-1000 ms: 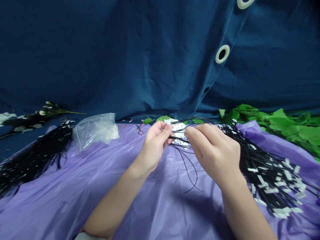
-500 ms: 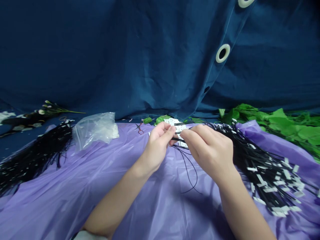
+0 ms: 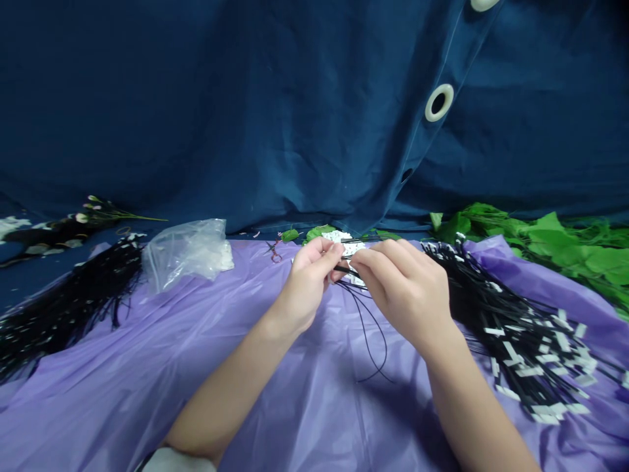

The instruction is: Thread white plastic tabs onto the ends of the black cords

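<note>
Thin black cords (image 3: 364, 313) run between my two hands above the purple sheet, and a few of them hang down in a loose loop. My left hand (image 3: 312, 278) pinches them between thumb and fingers. Close beside it, my right hand (image 3: 405, 288) is closed on the same cords, palm down, its fingertips partly hidden. Behind the fingers sits a small pile of white pieces (image 3: 351, 244). At my right lies a large bundle of black cords (image 3: 515, 328) with white tags at the ends.
A clear plastic bag (image 3: 184, 252) stands left of centre, with red-handled scissors (image 3: 275, 254) near it. Another black cord bundle (image 3: 73, 301) lies far left. Green leaves (image 3: 555, 246) spread at the right, before a blue curtain (image 3: 221, 118). The purple sheet (image 3: 196, 354) is wrinkled.
My right hand has shifted slightly left, closer to my left hand. Both hands still grip the cords, and the loose loop hangs much as before.
</note>
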The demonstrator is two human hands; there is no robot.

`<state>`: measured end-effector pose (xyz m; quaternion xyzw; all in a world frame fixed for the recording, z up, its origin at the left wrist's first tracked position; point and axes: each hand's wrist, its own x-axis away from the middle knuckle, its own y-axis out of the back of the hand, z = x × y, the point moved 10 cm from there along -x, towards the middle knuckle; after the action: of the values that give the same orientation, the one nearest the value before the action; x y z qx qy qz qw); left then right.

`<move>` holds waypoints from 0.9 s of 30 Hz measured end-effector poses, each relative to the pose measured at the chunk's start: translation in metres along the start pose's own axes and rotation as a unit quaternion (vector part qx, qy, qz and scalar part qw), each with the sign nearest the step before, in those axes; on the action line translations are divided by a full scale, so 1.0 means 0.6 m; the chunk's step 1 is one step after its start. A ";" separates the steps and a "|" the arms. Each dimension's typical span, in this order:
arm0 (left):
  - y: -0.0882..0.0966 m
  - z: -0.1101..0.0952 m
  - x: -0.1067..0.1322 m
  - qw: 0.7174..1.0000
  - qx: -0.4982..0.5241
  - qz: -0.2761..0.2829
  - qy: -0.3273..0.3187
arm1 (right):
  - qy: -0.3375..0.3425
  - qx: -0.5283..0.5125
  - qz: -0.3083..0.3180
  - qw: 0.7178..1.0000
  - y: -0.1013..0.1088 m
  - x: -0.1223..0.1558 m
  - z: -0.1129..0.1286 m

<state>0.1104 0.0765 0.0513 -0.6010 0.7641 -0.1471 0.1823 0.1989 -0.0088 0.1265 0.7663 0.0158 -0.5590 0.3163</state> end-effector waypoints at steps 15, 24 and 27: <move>0.048 -0.071 -0.024 0.988 0.141 -0.022 -0.060 | -0.157 -0.369 0.220 0.889 -0.039 0.025 -0.015; 0.049 -0.078 -0.021 0.989 0.124 -0.017 -0.073 | -0.295 -0.616 0.312 0.660 -0.111 0.068 0.002; 0.066 -0.093 -0.023 0.989 0.113 -0.030 -0.094 | -0.300 -0.617 0.290 0.667 -0.082 0.071 -0.041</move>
<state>0.0535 0.0997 0.0850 -0.6102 0.7042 -0.1806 0.3150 0.2173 0.0286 0.0710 0.1523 0.0387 -0.5016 0.8507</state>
